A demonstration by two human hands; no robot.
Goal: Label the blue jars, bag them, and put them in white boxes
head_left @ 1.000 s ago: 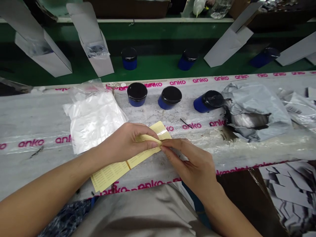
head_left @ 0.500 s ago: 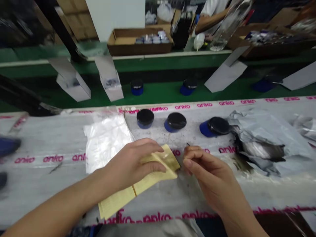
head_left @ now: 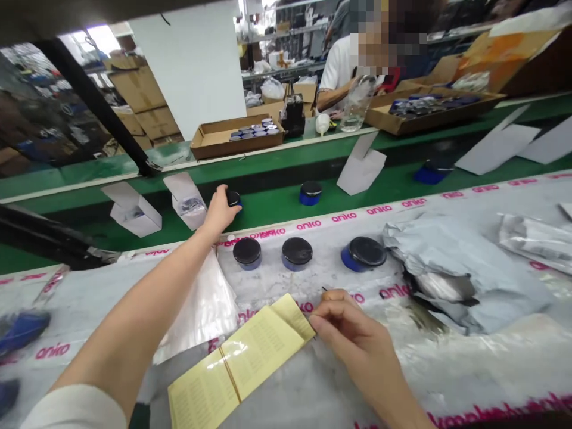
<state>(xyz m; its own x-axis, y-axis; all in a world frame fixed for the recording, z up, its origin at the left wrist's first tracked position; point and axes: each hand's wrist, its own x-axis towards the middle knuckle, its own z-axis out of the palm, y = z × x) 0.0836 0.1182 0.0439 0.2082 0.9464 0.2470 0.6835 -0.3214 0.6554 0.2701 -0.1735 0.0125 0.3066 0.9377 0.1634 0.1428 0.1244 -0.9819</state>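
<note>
Head view: yellow label sheet (head_left: 241,357) lying on the table (head_left: 447,381), its long axis running from lower left to upper right, upper end pointing toward three black-lidded blue jars (head_left: 296,253). Right hand (head_left: 357,339) hovering just beside that upper end, grip narrow; any held item too small to tell. Left hand (head_left: 218,210) reaching across to a green conveyor belt (head_left: 268,220), touching the lid of a blue jar (head_left: 233,198); grip closure cannot be told.
</note>
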